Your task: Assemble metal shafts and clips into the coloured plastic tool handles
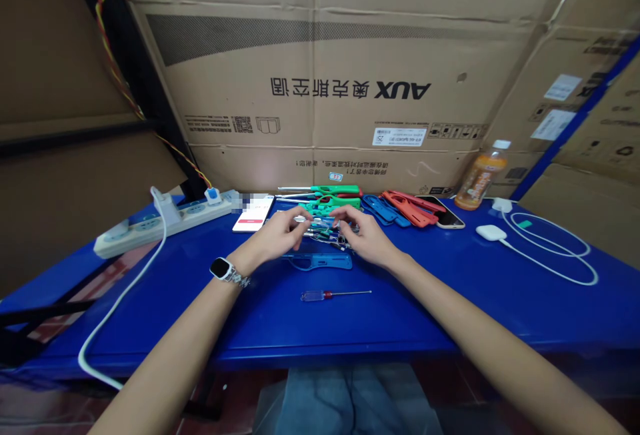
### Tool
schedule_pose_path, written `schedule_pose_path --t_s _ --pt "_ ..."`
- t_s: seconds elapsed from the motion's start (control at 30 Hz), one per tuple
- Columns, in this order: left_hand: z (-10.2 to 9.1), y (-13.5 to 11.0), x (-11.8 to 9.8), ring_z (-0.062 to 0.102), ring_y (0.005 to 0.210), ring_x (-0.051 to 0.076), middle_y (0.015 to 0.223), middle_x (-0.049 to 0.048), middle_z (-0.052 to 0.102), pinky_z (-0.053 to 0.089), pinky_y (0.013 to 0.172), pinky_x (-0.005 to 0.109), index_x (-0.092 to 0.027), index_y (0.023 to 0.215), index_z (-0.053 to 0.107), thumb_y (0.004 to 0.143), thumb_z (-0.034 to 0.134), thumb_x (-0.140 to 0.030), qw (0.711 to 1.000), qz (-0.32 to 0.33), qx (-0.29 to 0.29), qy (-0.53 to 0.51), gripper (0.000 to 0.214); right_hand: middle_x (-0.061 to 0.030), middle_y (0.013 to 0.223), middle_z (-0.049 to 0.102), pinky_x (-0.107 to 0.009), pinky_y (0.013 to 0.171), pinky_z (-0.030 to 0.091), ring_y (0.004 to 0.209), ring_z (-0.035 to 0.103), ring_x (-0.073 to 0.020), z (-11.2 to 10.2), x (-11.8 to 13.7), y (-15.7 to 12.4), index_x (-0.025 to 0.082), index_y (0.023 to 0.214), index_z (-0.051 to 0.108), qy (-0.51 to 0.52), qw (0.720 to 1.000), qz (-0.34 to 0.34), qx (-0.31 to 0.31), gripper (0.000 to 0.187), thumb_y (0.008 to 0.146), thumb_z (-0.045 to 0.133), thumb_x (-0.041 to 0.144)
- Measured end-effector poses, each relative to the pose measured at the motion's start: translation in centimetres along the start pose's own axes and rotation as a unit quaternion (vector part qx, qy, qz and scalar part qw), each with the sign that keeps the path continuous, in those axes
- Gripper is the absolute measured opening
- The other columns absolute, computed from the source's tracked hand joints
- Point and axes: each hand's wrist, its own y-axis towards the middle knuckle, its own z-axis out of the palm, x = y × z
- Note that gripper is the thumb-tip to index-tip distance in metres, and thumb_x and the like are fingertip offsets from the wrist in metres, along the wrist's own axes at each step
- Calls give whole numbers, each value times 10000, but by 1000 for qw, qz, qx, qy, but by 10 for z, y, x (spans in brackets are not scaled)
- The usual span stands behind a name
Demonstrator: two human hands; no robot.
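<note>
My left hand (281, 229) and my right hand (369, 238) face each other over small lighter parts in the middle of the blue table. Thumb and fingers of each hand are bent together in a pinch; what they hold is too small to make out. Just behind them lie green long-necked lighters (337, 191) with metal tubes. Below my hands rests a blue lighter casing half (327, 261). Nearer the front edge, a screwdriver (334, 295) with a clear and red handle points right. Loose wires and small parts between my hands are partly covered by my fingers.
Blue casing halves (384, 210) and red casing halves (410, 209) are piled right of my hands, beside a phone (443, 213). A drink bottle (483, 176), white charger cable (555, 248), lit phone (253, 213) and power strip (165, 221) stand around. Cardboard (350, 41) walls the back.
</note>
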Motion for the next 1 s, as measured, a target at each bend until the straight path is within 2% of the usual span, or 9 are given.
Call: schedule_pose_path --t_s 0.07,0.13,0.37,0.47,0.57,0.67,0.77,0.9,1.0 --pt "-2 -2 2 487 456 106 568 -23 622 340 464 198 -184 1050 573 933 481 -376 999 37 1 21 243 -41 906 683 -289 722 469 845 647 -172 0 -3 0 191 1094 578 -6 1000 -7 2 221 919 445 168" --pt "-3 -3 3 488 443 93 643 -9 659 344 449 196 -189 991 583 935 486 -389 998 47 24 25 229 -39 918 680 -291 733 467 841 640 -171 0 -5 0 195 1077 570 -23 1000 -16 10 204 917 448 158" --pt "-1 -4 3 592 442 113 863 63 735 427 393 208 -180 880 537 917 497 -413 997 -28 49 -54 239 -75 1079 614 -354 837 456 895 597 -193 4 -11 -2 215 1090 571 -140 987 -61 43 216 917 466 141" --pt "-1 -3 4 573 415 102 810 65 737 429 385 202 -185 851 508 917 497 -405 997 -34 41 -50 229 -74 1084 609 -384 890 436 955 583 -209 9 -11 -2 218 1083 570 -162 983 -67 58 193 925 475 162" --pt "-2 -2 5 550 396 97 719 47 723 421 378 198 -192 834 497 932 472 -417 998 -38 29 -33 246 -79 1086 606 -392 891 423 991 568 -225 11 -6 -4 218 1052 569 -173 982 -68 41 167 906 498 176" --pt "-2 -2 5 544 389 99 685 40 716 416 368 199 -195 828 495 938 458 -420 998 -43 22 -26 253 -67 972 613 -375 831 425 902 572 -221 11 5 -10 205 954 557 -167 983 -71 4 175 812 518 111" --pt "-3 -3 6 539 382 98 667 41 714 402 354 190 -196 825 488 934 464 -415 998 -53 29 -25 246 -46 878 629 -358 769 433 782 579 -202 10 16 -17 206 949 550 -144 987 -75 4 222 748 571 113" --pt "-3 -4 6 532 381 98 656 40 707 401 353 186 -193 824 478 932 469 -414 995 -65 55 -49 247 -58 882 683 -373 769 432 790 622 -213 16 19 -22 211 990 600 -177 981 -75 22 175 827 649 249" --pt "-5 -6 7 526 394 102 661 31 696 402 361 192 -192 840 490 908 510 -412 993 -68 72 -67 231 -57 877 716 -370 783 435 806 649 -204 20 15 -23 205 932 646 -171 981 -83 32 57 890 610 220"
